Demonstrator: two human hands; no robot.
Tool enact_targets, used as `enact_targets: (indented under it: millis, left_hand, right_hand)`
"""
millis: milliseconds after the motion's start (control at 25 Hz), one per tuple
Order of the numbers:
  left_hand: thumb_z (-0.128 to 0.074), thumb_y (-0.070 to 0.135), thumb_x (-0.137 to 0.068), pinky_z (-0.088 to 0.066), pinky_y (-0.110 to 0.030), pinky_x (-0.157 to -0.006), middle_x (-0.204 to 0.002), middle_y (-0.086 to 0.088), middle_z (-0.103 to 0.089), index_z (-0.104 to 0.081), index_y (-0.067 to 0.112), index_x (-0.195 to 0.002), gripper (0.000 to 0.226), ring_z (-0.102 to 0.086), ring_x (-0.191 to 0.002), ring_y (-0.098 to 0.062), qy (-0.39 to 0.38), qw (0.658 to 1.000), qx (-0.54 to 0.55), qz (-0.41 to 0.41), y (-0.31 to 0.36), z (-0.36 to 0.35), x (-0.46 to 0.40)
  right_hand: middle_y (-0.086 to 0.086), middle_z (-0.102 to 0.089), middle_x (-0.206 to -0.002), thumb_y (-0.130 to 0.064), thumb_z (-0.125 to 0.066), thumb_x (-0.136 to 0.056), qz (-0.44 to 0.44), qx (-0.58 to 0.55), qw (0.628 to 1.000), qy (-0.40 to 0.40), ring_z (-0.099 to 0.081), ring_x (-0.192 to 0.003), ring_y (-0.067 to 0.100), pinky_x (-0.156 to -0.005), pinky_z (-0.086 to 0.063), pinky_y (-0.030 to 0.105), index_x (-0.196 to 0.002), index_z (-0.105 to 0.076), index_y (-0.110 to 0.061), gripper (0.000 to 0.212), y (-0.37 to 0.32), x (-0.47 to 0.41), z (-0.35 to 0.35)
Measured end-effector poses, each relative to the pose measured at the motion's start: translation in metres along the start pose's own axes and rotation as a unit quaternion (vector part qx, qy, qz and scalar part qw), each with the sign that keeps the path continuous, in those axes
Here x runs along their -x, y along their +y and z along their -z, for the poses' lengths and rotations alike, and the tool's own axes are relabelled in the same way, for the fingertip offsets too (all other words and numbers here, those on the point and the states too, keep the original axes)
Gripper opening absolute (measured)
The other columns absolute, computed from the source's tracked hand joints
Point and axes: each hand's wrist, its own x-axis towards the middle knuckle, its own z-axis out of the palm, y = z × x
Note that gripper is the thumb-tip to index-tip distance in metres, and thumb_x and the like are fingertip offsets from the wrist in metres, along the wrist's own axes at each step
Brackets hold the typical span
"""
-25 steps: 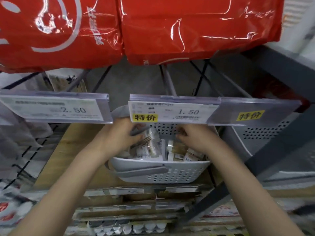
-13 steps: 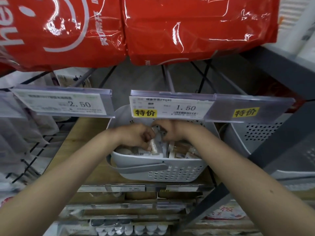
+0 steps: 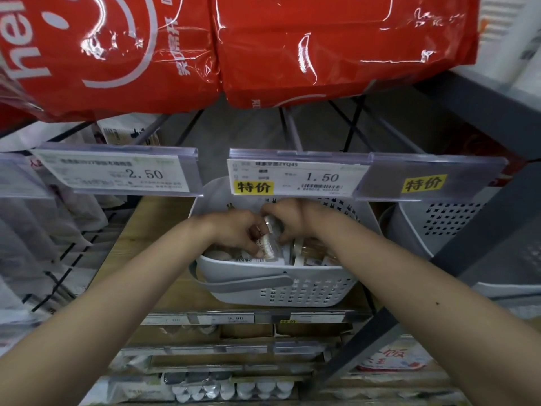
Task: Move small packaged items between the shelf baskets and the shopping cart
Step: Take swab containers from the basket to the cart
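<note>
A white perforated basket (image 3: pixel 292 291) with a grey handle sits on the wooden shelf and holds several small clear-wrapped packets (image 3: pixel 313 257). Both my hands are inside it, close together. My left hand (image 3: pixel 237 232) and my right hand (image 3: pixel 288 218) both curl round a small bundle of clear packets (image 3: pixel 270 240) held just above the basket's contents. The fingertips are partly hidden behind the bundle. No shopping cart is in view.
Price tags reading 2.50 (image 3: pixel 117 174) and 1.50 (image 3: pixel 295 178) hang just above the basket. Red bags (image 3: pixel 263 48) fill the shelf overhead. A second white basket (image 3: pixel 445 227) stands to the right behind a grey diagonal strut (image 3: pixel 456 259). Lower shelves hold more goods.
My hands moved from apart in the basket to meeting at its middle, and now both hold the bundle of packets. The view has shifted slightly closer.
</note>
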Motion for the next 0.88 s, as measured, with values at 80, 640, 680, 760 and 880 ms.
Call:
enact_targets:
  millis: [80,640,680,760,880]
  left_hand:
    - [-0.076,0.017,-0.078,-0.048,-0.036,-0.092,-0.098,-0.002,-0.063,-0.06,0.011,-0.113,0.039,-0.061,-0.1,-0.023,0.002,1.0,0.001,0.0,-0.001,0.0,0.0]
    - [-0.077,0.024,-0.077,-0.055,-0.042,-0.083,-0.088,0.005,-0.057,-0.054,0.015,-0.112,0.042,-0.063,-0.092,-0.024,0.005,0.999,0.026,0.022,0.001,-0.004,0.002]
    - [-0.077,0.023,-0.077,-0.055,-0.042,-0.082,-0.089,0.004,-0.058,-0.054,0.016,-0.11,0.041,-0.063,-0.092,-0.024,0.005,0.999,0.029,0.022,0.0,-0.003,0.001]
    - [-0.077,0.022,-0.077,-0.056,-0.039,-0.08,-0.088,0.004,-0.059,-0.054,0.017,-0.106,0.037,-0.062,-0.089,-0.021,0.005,0.999,0.039,0.023,0.0,-0.003,0.001]
    - [-0.078,0.029,-0.075,-0.055,-0.036,-0.081,-0.092,0.004,-0.06,-0.053,0.023,-0.102,0.037,-0.062,-0.089,-0.018,0.014,0.999,0.028,0.024,0.001,-0.003,0.001]
  right_hand:
    - [0.004,-0.059,-0.119,-0.029,-0.075,-0.076,0.011,0.038,0.999,0.016,-0.055,-0.106,0.022,-0.082,-0.039,0.026,-0.121,-0.051,-0.019,0.052,-0.003,0.002,0.002]
    - [0.007,-0.053,-0.125,-0.024,-0.06,-0.083,-0.017,0.107,0.991,0.085,-0.05,-0.118,0.028,-0.096,-0.04,0.037,-0.115,-0.054,-0.017,0.033,-0.003,0.017,0.012]
    - [0.007,-0.052,-0.127,-0.023,-0.061,-0.083,-0.015,0.103,0.991,0.079,-0.049,-0.119,0.028,-0.096,-0.04,0.037,-0.118,-0.051,-0.018,0.037,-0.003,0.018,0.013]
    - [0.006,-0.054,-0.128,-0.024,-0.068,-0.08,-0.02,0.114,0.993,0.009,-0.051,-0.117,0.026,-0.091,-0.04,0.033,-0.126,-0.046,-0.02,0.051,-0.008,0.02,0.013]
    - [0.005,-0.056,-0.129,-0.033,-0.068,-0.081,-0.013,0.209,0.978,-0.014,-0.052,-0.119,0.027,-0.098,-0.041,0.037,-0.132,-0.043,-0.019,0.058,-0.015,0.011,0.008]
